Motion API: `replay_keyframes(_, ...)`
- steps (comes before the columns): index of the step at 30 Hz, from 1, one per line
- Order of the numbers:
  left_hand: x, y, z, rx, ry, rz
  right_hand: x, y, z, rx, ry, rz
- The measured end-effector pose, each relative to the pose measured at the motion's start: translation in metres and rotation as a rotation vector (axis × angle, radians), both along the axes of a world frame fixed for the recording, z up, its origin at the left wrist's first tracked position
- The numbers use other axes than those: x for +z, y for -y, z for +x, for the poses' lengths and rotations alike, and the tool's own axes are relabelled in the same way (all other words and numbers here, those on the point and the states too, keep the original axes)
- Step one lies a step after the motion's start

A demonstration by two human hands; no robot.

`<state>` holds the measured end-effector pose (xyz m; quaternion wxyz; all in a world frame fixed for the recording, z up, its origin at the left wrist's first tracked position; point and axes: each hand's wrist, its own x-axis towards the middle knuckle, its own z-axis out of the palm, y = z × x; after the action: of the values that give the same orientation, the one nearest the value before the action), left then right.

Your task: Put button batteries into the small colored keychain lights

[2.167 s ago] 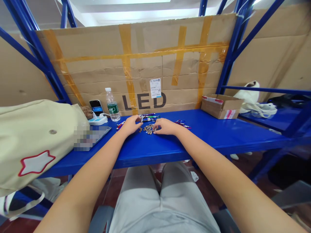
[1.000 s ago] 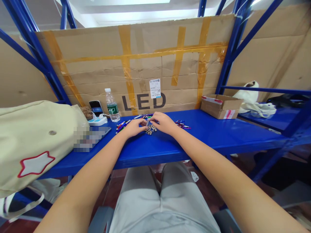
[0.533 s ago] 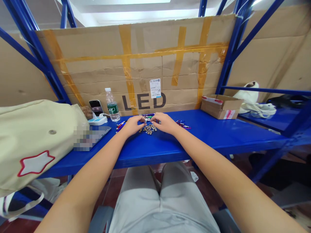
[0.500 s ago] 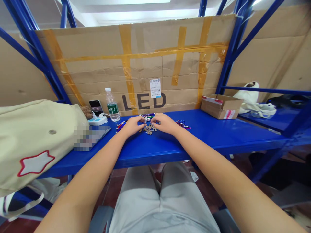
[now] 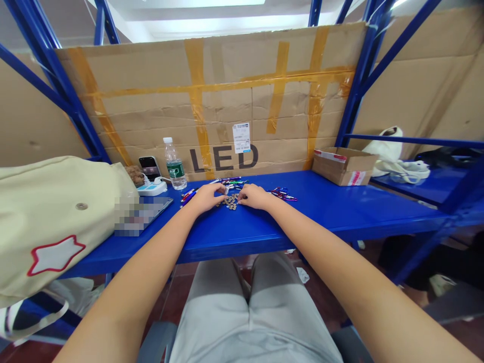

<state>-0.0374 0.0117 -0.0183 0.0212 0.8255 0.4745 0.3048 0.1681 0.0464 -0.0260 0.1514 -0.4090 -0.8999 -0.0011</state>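
Note:
On the blue steel shelf (image 5: 340, 212), a small heap of little round metal pieces (image 5: 229, 202) lies between my hands. My left hand (image 5: 206, 197) rests at the heap's left edge with curled fingers, beside a small silver piece (image 5: 227, 190). I cannot tell whether that hand grips the piece. My right hand (image 5: 253, 196) lies low against the heap's right side, and nothing shows in it. Behind the heap lie several slim colored pen-like rods (image 5: 231, 181). More lie at the left (image 5: 188, 197), and colored carabiner clips (image 5: 282, 194) lie at the right.
A water bottle (image 5: 173, 164), phone (image 5: 149, 168) and power strip (image 5: 152, 188) stand at the back left. A beige bag (image 5: 56, 217) and blurred flat item (image 5: 140, 216) lie at the left. A cardboard box (image 5: 344, 166) sits at the right, before a taped cardboard sheet (image 5: 227, 101).
My hands have moved apart and lowered to the heap's sides. The small silver piece no longer sits between my fingertips, and my right hand has moved from it.

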Motion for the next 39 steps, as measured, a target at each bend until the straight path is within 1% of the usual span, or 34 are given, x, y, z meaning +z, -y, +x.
replay_keyframes(2, -0.001, -0.001, 0.000, 0.002, -0.017, -0.002, 0.000, 0.000, -0.001, 0.000, -0.002, -0.037)
replay_keyframes(7, -0.001, -0.002, -0.001, 0.003, -0.029, -0.008, -0.001, 0.001, -0.002, -0.012, -0.019, -0.050)
replay_keyframes(11, 0.000, -0.002, 0.000, 0.004, -0.043, -0.007, 0.003, 0.005, -0.006, -0.063, 0.012, -0.101)
replay_keyframes(14, -0.001, -0.001, 0.000, -0.001, -0.045, -0.013, 0.005, 0.007, -0.007, -0.073, 0.004, -0.152)
replay_keyframes(18, -0.001, -0.002, -0.001, 0.000, -0.041, -0.028, 0.002, 0.005, -0.004, -0.044, -0.040, -0.130)
replay_keyframes(22, -0.001, -0.002, 0.000, -0.007, -0.039, -0.039, 0.000, 0.003, -0.002, -0.032, -0.039, -0.098)
replay_keyframes(28, -0.003, -0.003, 0.000, -0.034, -0.043, -0.031, 0.006, 0.007, -0.005, -0.091, 0.023, -0.170)
replay_keyframes(32, -0.004, -0.004, -0.001, -0.039, -0.040, -0.050, 0.006, 0.008, -0.005, -0.059, 0.033, -0.156)
replay_keyframes(34, -0.004, -0.004, -0.001, -0.038, -0.038, -0.052, 0.006, 0.007, -0.003, -0.015, -0.030, -0.134)
replay_keyframes(35, -0.004, -0.004, -0.001, -0.041, -0.038, -0.053, 0.006, 0.006, -0.003, 0.008, -0.096, -0.122)
replay_keyframes(39, -0.004, -0.004, 0.000, -0.067, -0.033, -0.065, 0.010, 0.005, -0.002, 0.105, -0.454, -0.097)
